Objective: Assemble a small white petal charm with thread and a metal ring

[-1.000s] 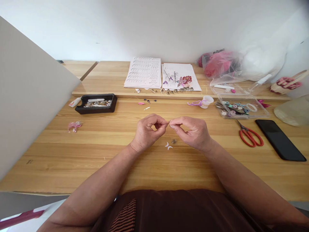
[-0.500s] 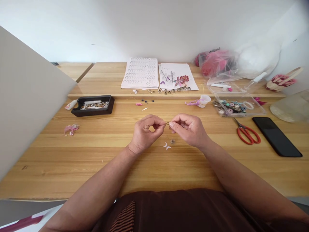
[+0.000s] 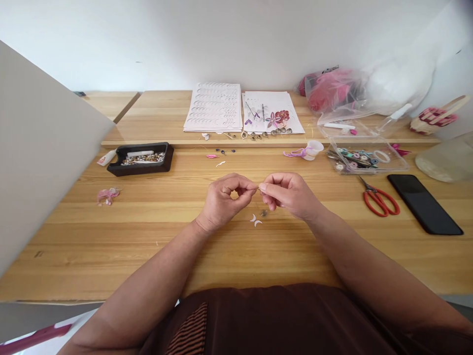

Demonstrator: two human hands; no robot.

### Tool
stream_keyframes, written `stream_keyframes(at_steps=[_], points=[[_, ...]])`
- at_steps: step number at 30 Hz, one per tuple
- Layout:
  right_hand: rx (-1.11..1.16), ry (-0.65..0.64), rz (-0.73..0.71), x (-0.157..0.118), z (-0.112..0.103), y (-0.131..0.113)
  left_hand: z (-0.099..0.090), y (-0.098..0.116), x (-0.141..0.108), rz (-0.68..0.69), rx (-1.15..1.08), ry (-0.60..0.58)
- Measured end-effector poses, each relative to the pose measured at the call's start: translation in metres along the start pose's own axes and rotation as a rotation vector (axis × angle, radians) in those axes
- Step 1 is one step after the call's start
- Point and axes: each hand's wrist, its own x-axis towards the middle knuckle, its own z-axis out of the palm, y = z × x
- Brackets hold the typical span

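Observation:
Over the middle of the wooden table (image 3: 148, 256), my left hand (image 3: 226, 199) pinches thumb against forefinger. My right hand (image 3: 288, 195) is pinched just beside it, the fingertips of both almost meeting. Between them is something very small and thin, mostly hidden by the fingers. Below the hands lie two white crescent pieces (image 3: 257, 223) and a small round metallic bit (image 3: 263, 213). A wavy white strip (image 3: 220, 163) and a pink piece (image 3: 212, 156) lie beyond my left hand.
Red-handled scissors (image 3: 380, 202), a black phone (image 3: 424, 204) and a clear box of small parts (image 3: 369, 158) are on the right. A black tray of beads (image 3: 142, 170) and a pink tangle (image 3: 108, 195) are on the left. Behind, papers (image 3: 214, 106) lie on a raised shelf.
My hands have drawn slightly closer at the fingertips, and the small thin thing shows less between them. The right hand's lower fingers have shifted. The view has tilted a little.

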Motion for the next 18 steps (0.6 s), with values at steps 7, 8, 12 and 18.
stream_keyframes(at_steps=[7,8,12,18], points=[[0.103,-0.045,0.086,0.0003,-0.0005,-0.0034,0.0,0.0002,-0.0011,-0.092,-0.085,-0.012],[0.106,-0.047,0.09,0.0003,-0.0003,-0.0035,0.0001,0.0002,-0.0014,-0.103,-0.091,-0.012],[0.111,-0.051,0.09,0.0004,0.0004,-0.0032,0.0005,-0.0001,-0.0019,-0.119,-0.091,-0.011],[0.117,-0.045,0.086,0.0003,0.0019,-0.0026,0.0013,0.0011,-0.0021,-0.115,-0.057,0.004]])
